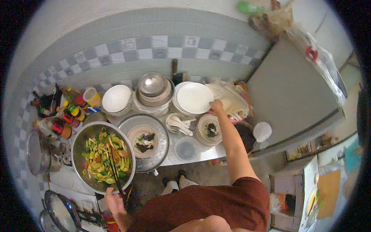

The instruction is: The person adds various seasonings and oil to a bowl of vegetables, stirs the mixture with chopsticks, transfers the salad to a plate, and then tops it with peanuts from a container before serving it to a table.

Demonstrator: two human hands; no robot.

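Note:
My left hand (114, 200) grips the near rim of a large steel bowl (79, 166) at the left. Cooked sliced vegetables (104, 159) fill its middle, and a pair of dark chopsticks (115, 174) lies across them, the lower ends by my fingers. My right hand (216, 105) is stretched forward, its fingers closed at the right rim of the top white plate (193, 98) on a stack. Below that forearm stands a stack of beige bowls (201, 136), the top one with dark shreds inside. A similar beige bowl (132, 136) rests on a round metal lid (158, 123).
White spoons (179, 124) and a clear round container (187, 148) sit mid-counter. Behind stand white bowls (116, 98), stacked metal bowls (153, 85) and a cleaver (178, 75) against the tiles. Sauce bottles (69, 119) crowd the left. A grey refrigerator (289, 92) bounds the right.

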